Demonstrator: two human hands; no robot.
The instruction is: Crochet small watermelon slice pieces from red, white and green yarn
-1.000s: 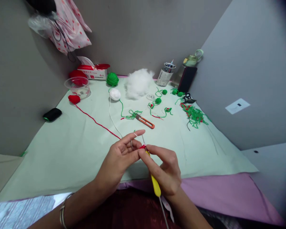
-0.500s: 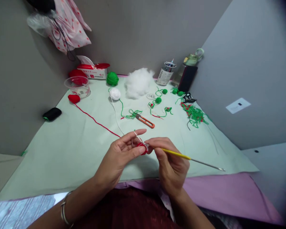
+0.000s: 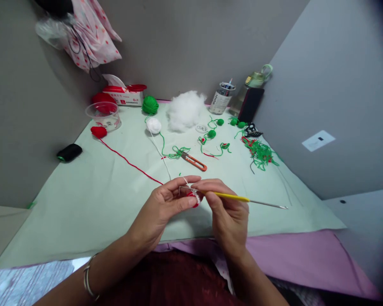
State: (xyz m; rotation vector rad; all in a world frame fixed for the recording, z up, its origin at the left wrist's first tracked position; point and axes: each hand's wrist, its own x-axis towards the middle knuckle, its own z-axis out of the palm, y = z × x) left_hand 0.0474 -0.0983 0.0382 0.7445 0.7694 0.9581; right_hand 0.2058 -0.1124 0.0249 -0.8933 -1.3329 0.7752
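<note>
Between thumb and fingers, my left hand (image 3: 166, 206) pinches a small red and white crochet piece (image 3: 194, 199). White yarn rises from the piece over the left index finger and runs back to a white yarn ball (image 3: 153, 126). My right hand (image 3: 228, 210) is closed on a crochet hook (image 3: 231, 196) with a yellow handle; its far metal end points right, and its near tip is at the piece. A red strand (image 3: 127, 161) runs from a small red ball (image 3: 98, 132) to my left hand.
Orange snips (image 3: 194, 162) lie beyond my hands, with green yarn scraps (image 3: 263, 153) to the right. Farther back are white stuffing (image 3: 185, 111), a green ball (image 3: 150, 105), a clear tub (image 3: 104, 118), a pen jar (image 3: 222, 100) and a phone (image 3: 251, 105). A black spool (image 3: 69, 152) sits left.
The hook's far end has swung up and left, and its near tip reaches further left past the piece. Both hands have shifted slightly, and the white strand has moved right.
</note>
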